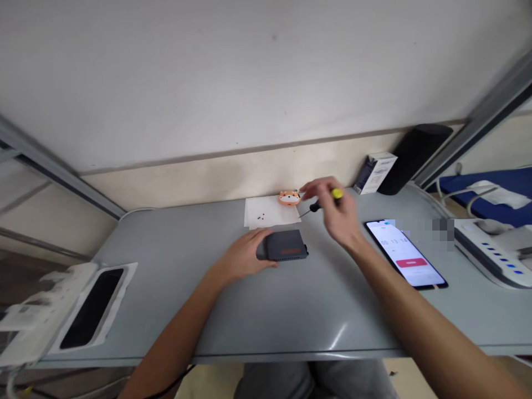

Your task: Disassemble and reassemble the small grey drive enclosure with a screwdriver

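Fingers of our left hand [248, 254] are gripping the dark box [285, 243] on the grey desk [166, 244], usefully bracing it, while our right hand [338, 217] is clasping a screwdriver [316, 206], best held clear of tiny dark pieces [259, 218] on white paper [271, 208].

The right hand [334, 215] is blurred and hides part of the handle of a screwdriver [315, 206]; its thin tip is too faint to show whether it touches the white paper [270, 209]. Dark specks [260, 217] on the paper are too small to identify. The left hand [248, 253] covers the left end of a flat black box [286, 242], its reddish marking illegible. A white power strip [490, 255] runs off the right edge. The bottom edge cuts off the person's legs [276, 382].
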The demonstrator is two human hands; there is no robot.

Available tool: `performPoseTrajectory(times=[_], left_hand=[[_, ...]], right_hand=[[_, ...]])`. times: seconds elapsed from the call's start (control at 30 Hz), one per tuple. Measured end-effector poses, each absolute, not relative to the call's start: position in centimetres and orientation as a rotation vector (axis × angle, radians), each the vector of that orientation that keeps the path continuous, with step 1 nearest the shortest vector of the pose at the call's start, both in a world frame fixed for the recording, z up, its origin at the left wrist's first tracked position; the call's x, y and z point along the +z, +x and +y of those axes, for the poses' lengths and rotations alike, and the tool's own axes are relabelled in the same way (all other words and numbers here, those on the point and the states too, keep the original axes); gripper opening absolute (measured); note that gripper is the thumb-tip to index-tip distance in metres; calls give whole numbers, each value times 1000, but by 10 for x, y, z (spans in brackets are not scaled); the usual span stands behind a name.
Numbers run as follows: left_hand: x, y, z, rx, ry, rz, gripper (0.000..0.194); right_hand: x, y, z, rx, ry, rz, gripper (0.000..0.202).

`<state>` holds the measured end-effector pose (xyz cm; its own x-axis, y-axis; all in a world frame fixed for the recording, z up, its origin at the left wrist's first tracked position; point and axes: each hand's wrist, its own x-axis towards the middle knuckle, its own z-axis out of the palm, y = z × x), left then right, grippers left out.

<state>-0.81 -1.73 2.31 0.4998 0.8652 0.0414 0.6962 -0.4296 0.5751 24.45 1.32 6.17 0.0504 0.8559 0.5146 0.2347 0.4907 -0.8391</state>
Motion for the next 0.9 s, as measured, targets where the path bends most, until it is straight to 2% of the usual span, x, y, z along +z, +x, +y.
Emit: performPoseTrajectory(times=[0.1,0.27,0.43,0.6,0.8,0.9], left_hand=[[19,-8,-18,462,2298,1294,68],[17,-9,-17,537,2403,1256,47],[17,-6,-17,692,2376,1238,23],[18,1,-19,767,2156,1303,28],[13,5,-17,811,1818,1439,57],[13,3,-15,859,1783,1420,61]], right_hand=[[50,238,23,681,-1139,-1128,62],[11,222,33,947,-1137,-1166,63],[-6,220,34,971,-1175,-1288,66],[-6,221,33,943,-1186,-1325,62],[-4,221,33,992,-1173,-1254,62],[1,223,32,1053,-1161,-1109,62]])
